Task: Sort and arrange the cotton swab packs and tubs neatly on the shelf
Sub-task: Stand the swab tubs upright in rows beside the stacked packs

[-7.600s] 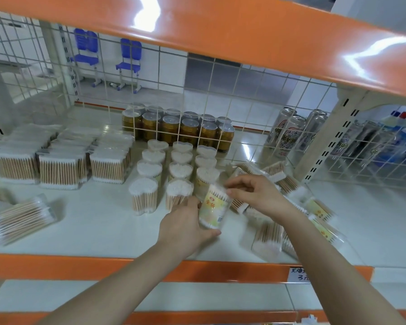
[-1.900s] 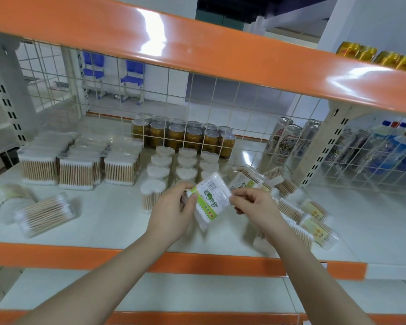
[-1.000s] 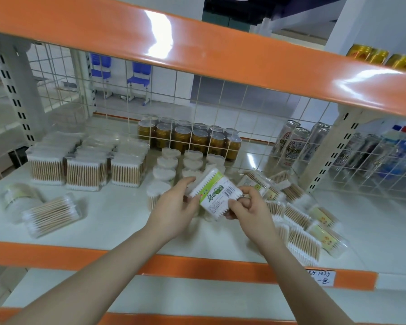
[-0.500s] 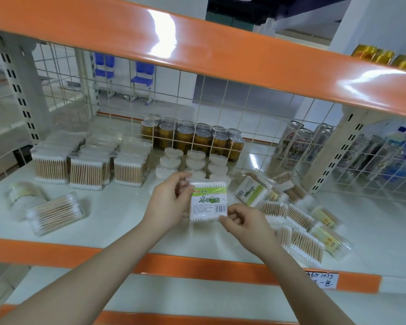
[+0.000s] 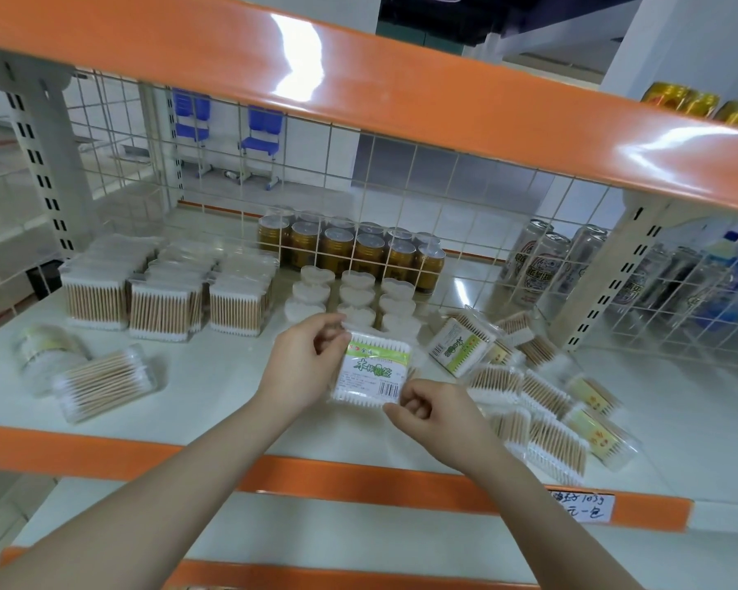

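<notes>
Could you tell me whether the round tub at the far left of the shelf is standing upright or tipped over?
Tipped over: the round tub lies on its side on the shelf.

price tag [image 5: 579, 506] writing blurred, forearms cropped

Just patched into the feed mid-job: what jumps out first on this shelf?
A green-labelled swab pack held front and centre, left hand at its top corner, right hand at its bottom corner. Right of it lies a jumbled pile of packs; tidy rows stand back left.
</notes>
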### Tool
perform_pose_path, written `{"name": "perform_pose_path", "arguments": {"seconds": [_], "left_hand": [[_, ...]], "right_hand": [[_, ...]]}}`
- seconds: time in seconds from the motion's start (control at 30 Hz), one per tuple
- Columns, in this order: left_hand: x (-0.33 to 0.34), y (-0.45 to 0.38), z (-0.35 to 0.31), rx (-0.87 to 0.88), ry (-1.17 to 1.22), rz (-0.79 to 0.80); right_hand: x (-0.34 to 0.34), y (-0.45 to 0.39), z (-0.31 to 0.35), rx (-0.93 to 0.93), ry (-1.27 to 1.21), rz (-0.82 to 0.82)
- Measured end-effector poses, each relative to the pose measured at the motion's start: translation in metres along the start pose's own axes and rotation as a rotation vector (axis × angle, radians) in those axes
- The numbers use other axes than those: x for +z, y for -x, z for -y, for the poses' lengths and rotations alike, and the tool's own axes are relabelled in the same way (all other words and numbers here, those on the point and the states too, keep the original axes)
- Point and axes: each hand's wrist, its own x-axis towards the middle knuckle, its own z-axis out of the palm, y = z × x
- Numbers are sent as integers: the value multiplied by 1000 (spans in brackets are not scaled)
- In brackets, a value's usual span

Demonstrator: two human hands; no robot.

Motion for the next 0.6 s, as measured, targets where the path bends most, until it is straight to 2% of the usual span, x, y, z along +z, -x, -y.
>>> {"name": "perform_pose_path", "arguments": {"seconds": [0.3, 0.6], "left_hand": [[-2, 5, 2, -75, 122, 41], [-7, 7, 1, -140, 148, 48]], "right_hand": [[0, -1, -4, 56, -96, -47], [3, -1, -2, 65, -142, -36]]}}
